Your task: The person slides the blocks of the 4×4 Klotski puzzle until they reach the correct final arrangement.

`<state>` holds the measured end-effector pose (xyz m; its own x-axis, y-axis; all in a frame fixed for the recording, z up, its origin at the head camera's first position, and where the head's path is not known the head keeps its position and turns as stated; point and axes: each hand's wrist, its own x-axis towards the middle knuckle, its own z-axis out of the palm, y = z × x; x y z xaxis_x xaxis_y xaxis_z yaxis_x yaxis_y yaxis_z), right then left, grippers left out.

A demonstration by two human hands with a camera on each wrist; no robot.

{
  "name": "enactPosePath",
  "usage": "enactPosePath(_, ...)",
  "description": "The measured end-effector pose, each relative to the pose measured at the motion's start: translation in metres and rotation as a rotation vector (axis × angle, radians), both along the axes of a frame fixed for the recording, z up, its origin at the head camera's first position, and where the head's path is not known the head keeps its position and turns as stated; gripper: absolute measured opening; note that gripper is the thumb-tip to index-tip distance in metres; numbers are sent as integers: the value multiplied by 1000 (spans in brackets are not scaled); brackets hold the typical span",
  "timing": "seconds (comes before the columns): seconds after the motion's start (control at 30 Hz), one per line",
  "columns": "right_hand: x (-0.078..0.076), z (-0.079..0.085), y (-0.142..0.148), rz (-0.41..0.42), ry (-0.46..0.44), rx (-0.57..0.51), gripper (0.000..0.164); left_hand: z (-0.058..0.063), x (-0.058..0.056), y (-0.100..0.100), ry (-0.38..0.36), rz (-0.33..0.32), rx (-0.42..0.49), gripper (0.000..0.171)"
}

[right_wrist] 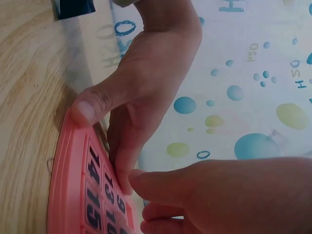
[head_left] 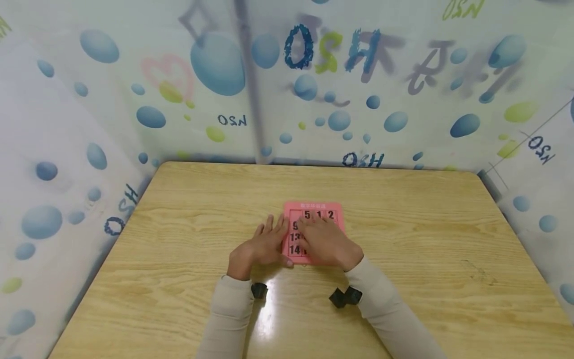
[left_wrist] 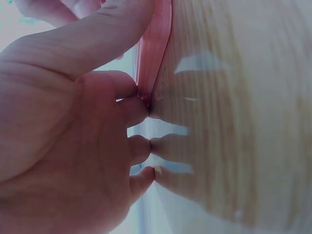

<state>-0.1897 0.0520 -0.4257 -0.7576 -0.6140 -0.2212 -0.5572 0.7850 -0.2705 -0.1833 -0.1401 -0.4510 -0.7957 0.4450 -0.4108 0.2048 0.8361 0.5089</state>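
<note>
A pink sliding number puzzle (head_left: 314,205) lies flat on the wooden table, its black-numbered tiles partly covered by my hands. In its far-left corner a slot has no tile, beside the 5. My left hand (head_left: 266,247) holds the frame's left side, thumb at the near-left corner and fingers along the edge; in the left wrist view, fingertips touch the table (left_wrist: 234,122). Over the tiles lies my right hand (head_left: 325,242), fingers extended forward. The right wrist view shows its thumb (right_wrist: 161,187) close to the 9 tile; whether it touches is unclear.
Dark wrist-worn blocks (head_left: 345,297) sit by both cuffs. A printed curtain (head_left: 309,124) with blue and green spots stands behind the table's far edge and along both sides.
</note>
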Motion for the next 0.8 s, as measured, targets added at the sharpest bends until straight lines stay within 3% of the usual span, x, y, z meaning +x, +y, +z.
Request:
enactPosePath(0.3, -9, -7, 5, -60, 4, 26, 55, -1, 1, 0, 3, 4, -1, 113)
enactPosePath(0.8, -10, -19, -2, -23, -47, -55, 57, 1, 1, 0, -5, -9, -10, 110)
